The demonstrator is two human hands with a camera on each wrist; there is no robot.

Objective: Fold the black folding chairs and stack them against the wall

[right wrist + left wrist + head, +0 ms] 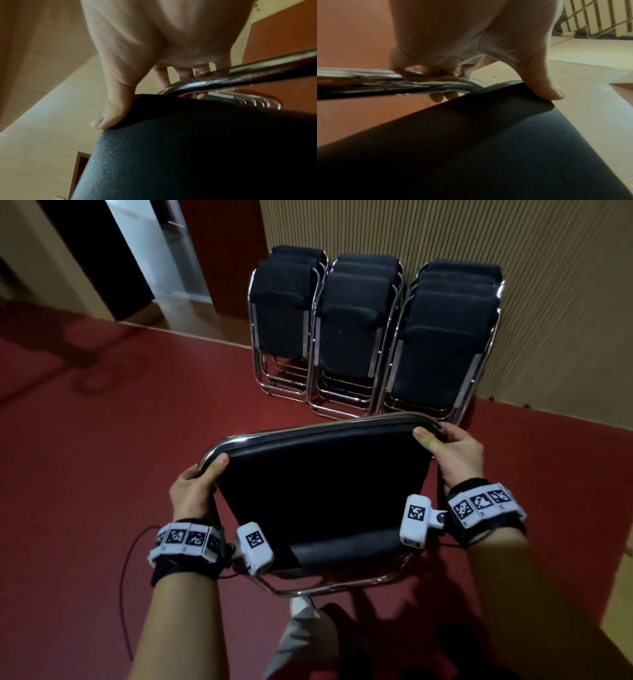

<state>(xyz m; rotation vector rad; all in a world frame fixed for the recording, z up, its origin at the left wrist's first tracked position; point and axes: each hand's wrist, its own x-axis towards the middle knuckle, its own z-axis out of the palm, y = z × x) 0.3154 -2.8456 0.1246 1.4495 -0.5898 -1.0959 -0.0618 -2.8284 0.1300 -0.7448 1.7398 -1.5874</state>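
I hold a folded black chair [322, 491] with a chrome tube frame in front of me, its back panel facing up. My left hand [198, 481] grips its top left corner, thumb on the black pad, fingers curled round the tube. My right hand [448, 446] grips the top right corner the same way. The left wrist view shows my left hand [471, 75] wrapped on the chrome tube [423, 83]; the right wrist view shows my right hand [163, 83] curled round the chair's chrome tube [240, 78]. Three stacks of folded black chairs [356, 326] lean on the ribbed wall [513, 241] ahead.
The floor is red carpet [102, 457]. An open doorway [161, 251] lies at the far left, with a wooden threshold. My leg and shoe [301, 621] are below the chair. A thin cable [126, 559] hangs from my left wrist.
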